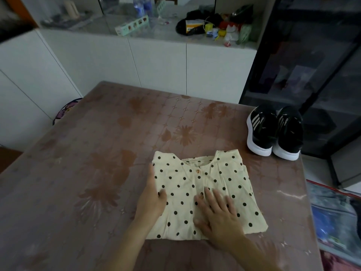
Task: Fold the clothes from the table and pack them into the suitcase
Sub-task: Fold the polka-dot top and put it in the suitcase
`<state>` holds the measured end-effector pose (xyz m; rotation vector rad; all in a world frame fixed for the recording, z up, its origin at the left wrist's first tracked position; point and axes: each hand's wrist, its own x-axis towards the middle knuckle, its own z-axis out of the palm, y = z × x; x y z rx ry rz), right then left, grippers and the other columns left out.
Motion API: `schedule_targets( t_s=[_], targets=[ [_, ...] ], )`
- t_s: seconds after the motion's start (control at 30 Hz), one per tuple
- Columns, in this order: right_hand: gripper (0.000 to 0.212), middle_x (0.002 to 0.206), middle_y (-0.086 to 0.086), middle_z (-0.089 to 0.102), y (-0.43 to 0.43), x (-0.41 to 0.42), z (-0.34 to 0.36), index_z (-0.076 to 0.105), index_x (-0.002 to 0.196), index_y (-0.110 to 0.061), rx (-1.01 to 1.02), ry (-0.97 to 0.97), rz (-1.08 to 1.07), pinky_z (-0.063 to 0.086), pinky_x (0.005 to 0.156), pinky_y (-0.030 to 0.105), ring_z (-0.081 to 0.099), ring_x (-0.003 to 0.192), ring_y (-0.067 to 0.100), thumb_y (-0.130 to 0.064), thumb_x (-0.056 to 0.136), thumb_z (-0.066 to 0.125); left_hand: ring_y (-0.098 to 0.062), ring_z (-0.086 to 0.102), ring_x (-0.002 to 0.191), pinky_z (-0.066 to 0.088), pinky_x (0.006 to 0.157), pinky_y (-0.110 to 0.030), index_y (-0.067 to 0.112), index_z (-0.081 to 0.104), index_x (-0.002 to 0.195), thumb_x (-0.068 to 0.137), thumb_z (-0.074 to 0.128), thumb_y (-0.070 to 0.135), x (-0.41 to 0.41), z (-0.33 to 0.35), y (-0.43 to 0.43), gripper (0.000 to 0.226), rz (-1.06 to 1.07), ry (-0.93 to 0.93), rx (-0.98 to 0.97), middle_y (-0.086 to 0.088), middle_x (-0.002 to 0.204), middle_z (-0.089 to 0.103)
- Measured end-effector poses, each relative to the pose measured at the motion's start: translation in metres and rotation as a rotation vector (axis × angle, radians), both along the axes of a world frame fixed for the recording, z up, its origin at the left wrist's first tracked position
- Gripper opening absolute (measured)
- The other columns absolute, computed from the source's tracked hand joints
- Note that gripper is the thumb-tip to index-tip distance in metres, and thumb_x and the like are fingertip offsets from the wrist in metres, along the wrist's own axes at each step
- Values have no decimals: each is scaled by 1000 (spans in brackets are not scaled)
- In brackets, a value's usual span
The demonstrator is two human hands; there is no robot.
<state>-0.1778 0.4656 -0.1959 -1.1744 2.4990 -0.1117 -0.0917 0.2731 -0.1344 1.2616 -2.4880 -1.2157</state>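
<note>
A folded shirt [224, 184] lies on the tabletop [97, 153] close to its near edge, right of the middle. A pair of shoes [262, 132] stands side by side at the far right corner, behind the shirt and apart from it. The left hand [152, 200] rests along the shirt's left side and the right hand [218, 214] lies flat on its near middle; cupboards [160, 63] stand beyond the far edge.

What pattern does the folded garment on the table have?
The folded garment is cream with black polka dots, seen best in the head view.
</note>
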Motion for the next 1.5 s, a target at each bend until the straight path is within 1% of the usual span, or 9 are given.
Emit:
schedule_targets(
  t_s=[0.13,0.27,0.37,0.5,0.63,0.77,0.93,1.2,1.5],
  targets=[
    [74,156,-19,1,4,-9,26,6,144,-51,-324,-231,-124,-5,117,31,-4,144,1,-83,78,-2,-21,56,53,52,55,-41,45,-17,144,95,46,14,-20,37,16,86,-162,-2,-75,27,80,25],
    [57,141,-23,43,-4,-14,70,30,138,-51,-796,-826,-432,30,107,14,35,128,-15,-65,85,42,-13,60,60,48,52,-28,49,-26,139,95,48,16,-50,58,49,92,-335,102,-3,12,117,49],
    [54,119,-11,66,-7,-25,84,50,130,-36,-914,-1026,-564,47,92,17,58,111,-1,-62,82,55,-11,62,96,55,83,-31,48,-30,138,90,52,11,-69,49,74,101,-460,112,175,2,137,47],
    [17,90,1,72,6,-50,88,62,105,-28,-865,-893,-730,56,74,25,68,93,20,-18,91,58,-20,55,118,46,99,-34,55,-30,129,86,51,11,-74,28,88,102,-510,192,383,11,157,14],
    [49,96,-20,68,22,-69,88,56,114,-36,-863,-709,-617,48,74,10,62,92,-7,5,90,48,2,58,96,46,86,-14,35,4,149,92,51,12,-73,23,92,77,-395,382,186,14,147,32],
    [56,104,-9,69,41,-91,63,43,139,-31,-672,-593,-714,52,87,29,64,93,7,-6,90,54,-10,18,143,23,116,-34,31,17,149,97,39,36,-86,7,80,57,-577,198,-328,9,155,21],
    [45,132,0,50,51,-84,44,39,137,-30,-301,-162,-712,45,96,43,56,106,21,-29,92,48,-29,-27,141,-9,110,-60,44,-1,145,95,22,57,-98,-34,90,57,-760,-207,-473,5,157,-18],
    [65,159,-10,0,49,-52,7,-3,142,-55,-82,-19,-442,3,117,47,6,145,15,-62,78,-13,-36,-5,145,17,105,-70,40,14,147,92,24,57,-102,-65,95,58,-742,-266,-552,1,160,6],
    [61,129,-1,46,55,-55,30,19,142,-32,-118,-168,-799,32,101,49,50,117,21,-58,90,38,-29,-26,142,2,115,-58,43,-4,147,83,3,66,-102,-47,84,68,-718,-213,-474,4,156,-22]
  ],
)
